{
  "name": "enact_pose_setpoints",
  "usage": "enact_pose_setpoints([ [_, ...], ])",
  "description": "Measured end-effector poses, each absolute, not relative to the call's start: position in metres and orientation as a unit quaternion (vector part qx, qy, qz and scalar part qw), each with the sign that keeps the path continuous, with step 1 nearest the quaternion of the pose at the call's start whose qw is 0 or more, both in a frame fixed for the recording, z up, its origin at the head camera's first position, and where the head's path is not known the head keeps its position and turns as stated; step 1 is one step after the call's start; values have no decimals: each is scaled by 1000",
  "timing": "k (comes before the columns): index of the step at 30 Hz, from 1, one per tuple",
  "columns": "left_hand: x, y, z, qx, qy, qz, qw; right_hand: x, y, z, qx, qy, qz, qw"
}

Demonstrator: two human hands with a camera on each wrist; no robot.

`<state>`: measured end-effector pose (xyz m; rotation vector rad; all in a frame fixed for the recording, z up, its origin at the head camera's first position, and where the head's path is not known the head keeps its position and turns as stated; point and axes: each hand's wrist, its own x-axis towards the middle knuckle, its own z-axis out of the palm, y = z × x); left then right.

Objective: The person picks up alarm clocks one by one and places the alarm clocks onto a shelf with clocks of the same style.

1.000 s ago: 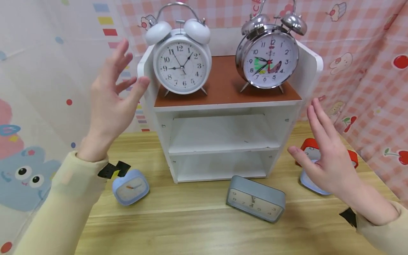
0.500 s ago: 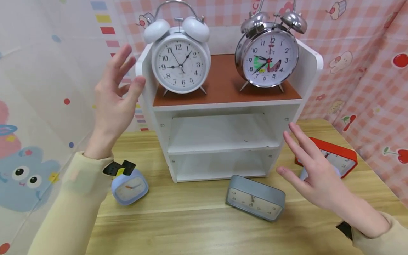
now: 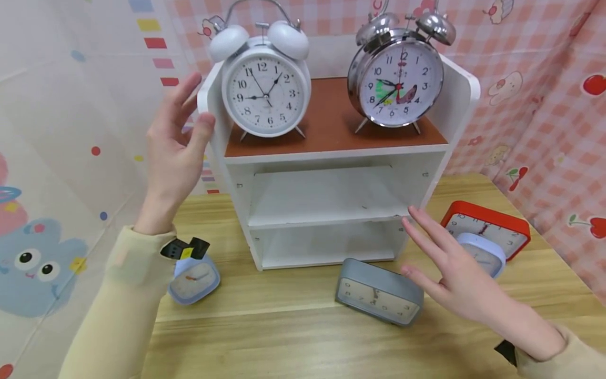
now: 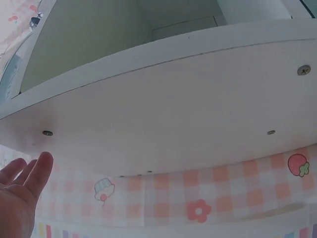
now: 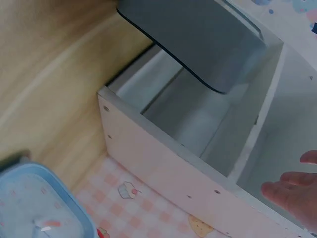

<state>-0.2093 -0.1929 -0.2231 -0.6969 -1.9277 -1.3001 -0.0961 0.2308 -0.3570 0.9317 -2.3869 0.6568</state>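
My left hand (image 3: 172,147) is raised beside the shelf's upper left side, holding nothing; its fingers are loosely bent. It is nearest the white twin-bell alarm clock (image 3: 266,95) on the brown top of the white shelf (image 3: 331,155). My right hand (image 3: 456,273) hovers at the lower right with fingers extended and nothing in them. Its thumb overlaps the right end of the grey rectangular clock (image 3: 379,292) in the head view; contact cannot be judged. Just behind that hand sit a small light-blue clock (image 3: 483,255) and a red clock (image 3: 492,226).
A silver twin-bell alarm clock (image 3: 400,87) stands on the shelf's top right. Another small light-blue clock (image 3: 194,281) lies on the wooden table (image 3: 265,337) below the left wrist. Patterned cloth (image 3: 535,95) hangs behind and to the right.
My right hand has moved left and down, uncovering the red clock and the small blue clock behind it. My left hand has shifted slightly right. The clocks stay where they were.
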Motion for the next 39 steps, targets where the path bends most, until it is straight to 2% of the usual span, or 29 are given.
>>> enact_pose_setpoints([
  [5,-211,-190,-225,-284,-741,-503,341,-93,230,-367,334,-887,216,232],
  [18,-208,-187,-227,-275,-733,-521,340,-87,218,-378,300,-931,159,132],
  [34,-213,-184,-232,-272,-718,-541,344,-90,220,-390,289,-934,192,89],
  [39,-214,-184,-232,-272,-716,-541,348,-92,217,-393,293,-933,187,91],
])
